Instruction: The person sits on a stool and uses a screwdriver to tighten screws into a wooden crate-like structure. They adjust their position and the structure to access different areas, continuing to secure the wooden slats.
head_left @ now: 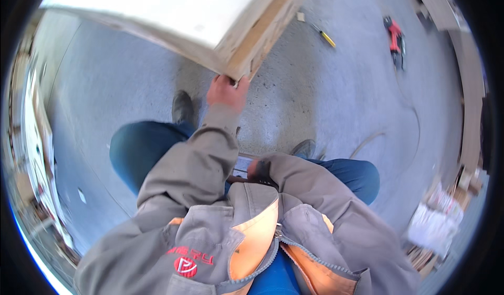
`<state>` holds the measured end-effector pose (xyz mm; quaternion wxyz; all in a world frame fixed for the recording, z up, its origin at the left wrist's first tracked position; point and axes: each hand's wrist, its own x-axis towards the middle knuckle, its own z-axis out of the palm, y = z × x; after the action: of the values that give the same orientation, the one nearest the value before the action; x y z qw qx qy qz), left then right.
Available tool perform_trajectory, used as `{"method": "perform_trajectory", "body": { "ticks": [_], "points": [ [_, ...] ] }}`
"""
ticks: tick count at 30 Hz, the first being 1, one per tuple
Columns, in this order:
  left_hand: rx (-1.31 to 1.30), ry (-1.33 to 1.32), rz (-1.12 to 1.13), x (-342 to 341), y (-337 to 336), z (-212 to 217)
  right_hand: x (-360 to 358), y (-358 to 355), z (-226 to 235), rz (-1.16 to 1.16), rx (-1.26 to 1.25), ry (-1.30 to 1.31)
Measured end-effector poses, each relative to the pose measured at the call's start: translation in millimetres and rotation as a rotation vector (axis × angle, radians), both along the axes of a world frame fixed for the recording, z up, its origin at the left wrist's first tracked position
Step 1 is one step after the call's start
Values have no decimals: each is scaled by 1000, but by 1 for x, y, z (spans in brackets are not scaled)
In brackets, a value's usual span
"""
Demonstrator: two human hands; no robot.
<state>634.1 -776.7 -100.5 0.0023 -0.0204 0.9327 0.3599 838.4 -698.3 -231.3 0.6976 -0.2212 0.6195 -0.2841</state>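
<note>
So, open floor flanks the panel; left hand, arm outstretched, pinches its near corner; right hand tucked low, grip? Can't tell.

White-topped panel blocks ahead of left hand; floor passable rightward, up to red tool and hose.

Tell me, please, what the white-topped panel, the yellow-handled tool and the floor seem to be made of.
The white-topped panel: probably wood-based, given its brown, layered-looking edges; its pale top looks smooth, perhaps painted or laminated.
The yellow-handled tool: likely smooth plastic at the handle, judging by its bright colour.
The floor: apparently bare concrete, dull grey and stained.
</note>
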Motion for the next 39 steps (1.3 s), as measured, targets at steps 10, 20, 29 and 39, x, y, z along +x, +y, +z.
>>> {"method": "perform_trajectory", "body": {
  "ticks": [10,20,29,39],
  "points": [
    [-45,-16,80,12,-8,13,-17,9,71,-395,341,17],
    [-21,-173,120,14,4,24,10,-8,87,-256,380,315],
    [-44,-92,104,16,1,16,18,9,66,-584,337,109],
    [-87,8,105,12,-1,14,-5,-1,54,-506,321,-192]
  ]
}}
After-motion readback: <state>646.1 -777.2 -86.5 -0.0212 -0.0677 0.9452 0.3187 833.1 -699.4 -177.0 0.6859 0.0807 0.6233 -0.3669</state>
